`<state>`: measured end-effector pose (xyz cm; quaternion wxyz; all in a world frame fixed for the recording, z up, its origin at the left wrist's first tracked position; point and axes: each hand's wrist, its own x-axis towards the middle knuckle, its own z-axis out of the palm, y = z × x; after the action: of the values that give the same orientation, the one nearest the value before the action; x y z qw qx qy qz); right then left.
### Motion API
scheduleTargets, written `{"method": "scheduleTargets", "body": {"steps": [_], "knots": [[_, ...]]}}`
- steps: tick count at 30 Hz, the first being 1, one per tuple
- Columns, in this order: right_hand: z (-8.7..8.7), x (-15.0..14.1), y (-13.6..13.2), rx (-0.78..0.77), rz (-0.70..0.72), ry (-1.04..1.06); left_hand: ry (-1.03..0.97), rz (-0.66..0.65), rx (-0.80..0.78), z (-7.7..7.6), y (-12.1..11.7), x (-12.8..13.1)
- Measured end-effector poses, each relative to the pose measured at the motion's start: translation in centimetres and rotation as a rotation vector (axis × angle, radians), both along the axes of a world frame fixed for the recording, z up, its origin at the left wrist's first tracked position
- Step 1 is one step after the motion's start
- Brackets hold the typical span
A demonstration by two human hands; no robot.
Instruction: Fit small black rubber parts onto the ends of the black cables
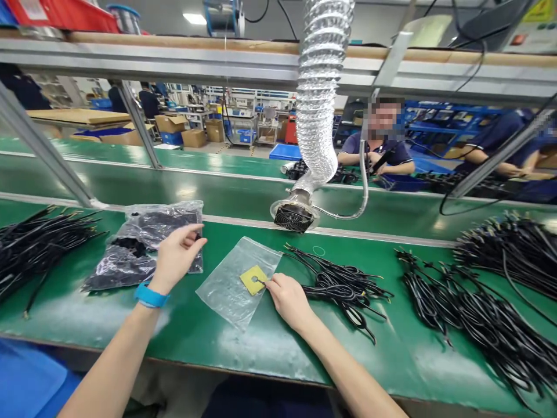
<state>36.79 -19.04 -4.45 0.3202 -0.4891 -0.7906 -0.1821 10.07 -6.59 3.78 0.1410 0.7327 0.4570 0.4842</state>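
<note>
My left hand point(177, 258), with a blue band at the wrist, is over the right side of a clear plastic bag point(150, 223) of small black parts. Its thumb and fingers are drawn together near a small dark spot that I cannot make out. My right hand point(289, 299) pinches a thin black cable, its dark tip point(261, 283) at a yellow pad point(249, 279). This pad has a grey patch at its middle and rests on a flat clear plastic bag point(226, 287). Just right of that hand lies a bundle of black cables point(343, 281).
More black cables are heaped at the far left point(43, 244) and right point(474, 302) of the green bench point(226, 354). A silver duct point(319, 104) with a round fan point(295, 217) hangs low over the middle. Across the bench sits a co-worker point(383, 154).
</note>
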Motion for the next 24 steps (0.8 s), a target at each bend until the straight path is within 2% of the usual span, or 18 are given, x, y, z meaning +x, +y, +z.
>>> {"method": "scheduleTargets", "body": {"steps": [3, 6, 10, 15, 24], "knots": [[0.1, 0.0, -0.1, 0.026, -0.003, -0.023, -0.148, -0.310, -0.302, 0.5, 0.0, 3.6], [0.5, 0.2, -0.3, 0.052, -0.031, 0.060, -0.345, -0.495, -0.627, 0.5, -0.3, 7.0], [1.2, 0.4, -0.6, 0.066, -0.028, 0.308, -0.518, -0.659, -0.791, -1.0, -1.0, 9.8], [1.7, 0.3, -0.8, 0.086, -0.056, 0.468, -0.605, -0.761, -0.932, -3.1, -2.5, 10.7], [2.4, 0.1, -0.8, 0.074, -0.010, 0.550, -0.801, -0.823, -1.110, -3.1, -3.6, 10.9]]}}
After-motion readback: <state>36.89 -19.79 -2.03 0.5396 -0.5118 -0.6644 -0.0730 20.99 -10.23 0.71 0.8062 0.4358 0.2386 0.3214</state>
